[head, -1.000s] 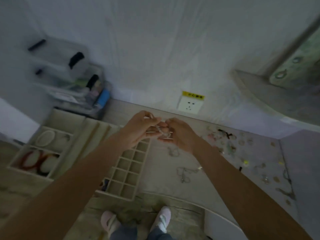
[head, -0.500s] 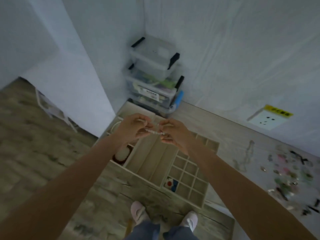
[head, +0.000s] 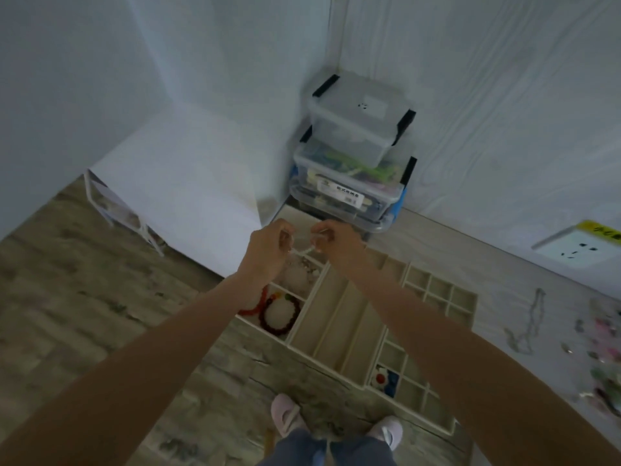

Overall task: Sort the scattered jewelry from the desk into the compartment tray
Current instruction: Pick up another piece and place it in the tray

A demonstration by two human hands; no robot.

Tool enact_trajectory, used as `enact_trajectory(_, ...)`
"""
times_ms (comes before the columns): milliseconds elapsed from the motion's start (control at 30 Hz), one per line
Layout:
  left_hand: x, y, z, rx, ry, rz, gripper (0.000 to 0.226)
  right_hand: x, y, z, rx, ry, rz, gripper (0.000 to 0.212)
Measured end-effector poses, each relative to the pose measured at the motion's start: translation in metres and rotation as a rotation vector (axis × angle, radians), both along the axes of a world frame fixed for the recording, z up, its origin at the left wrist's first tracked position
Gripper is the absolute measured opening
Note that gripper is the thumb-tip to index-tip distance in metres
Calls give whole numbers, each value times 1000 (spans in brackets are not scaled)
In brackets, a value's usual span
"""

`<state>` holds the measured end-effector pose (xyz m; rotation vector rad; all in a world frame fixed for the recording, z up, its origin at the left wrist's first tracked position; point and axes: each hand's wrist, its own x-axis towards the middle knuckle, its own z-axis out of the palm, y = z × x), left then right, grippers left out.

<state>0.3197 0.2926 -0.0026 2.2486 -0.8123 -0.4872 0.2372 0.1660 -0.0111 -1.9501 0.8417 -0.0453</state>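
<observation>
My left hand (head: 268, 250) and my right hand (head: 334, 242) each pinch one end of a pale beaded bracelet (head: 302, 252), stretched between them above the far left corner of the beige compartment tray (head: 339, 317). Below the hands, a left compartment holds pale jewelry (head: 302, 274). The compartment nearer me holds a dark red bead bracelet (head: 279, 314) and a bright red bracelet (head: 253, 306). A red, white and blue piece (head: 383, 380) lies in a small square cell. Scattered jewelry (head: 601, 351) and a chain necklace (head: 529, 322) lie on the desk at the right.
Stacked clear plastic storage boxes (head: 353, 156) stand in the corner just behind the tray. A wall socket (head: 578, 252) sits at the right. A white rack (head: 114, 210) stands on the floor at the left. My feet in pink slippers (head: 285, 417) are below the desk edge.
The view has swung left, away from the scattered jewelry. Both hands carried the pale bracelet from over the desk to above the tray's far left compartments and have drawn slightly apart.
</observation>
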Motion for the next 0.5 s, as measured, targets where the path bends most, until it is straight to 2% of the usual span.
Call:
enact_trajectory(133,9,-13,-9,12,-8,-56,27,16,4,1,-214,33,47,28)
enact_trajectory(333,15,-13,-27,166,-76,-257,41,19,1,-7,-437,168,194,35)
enact_trajectory(500,13,-1,-34,345,-383,-396,43,16,-2,-16,-520,299,301,28)
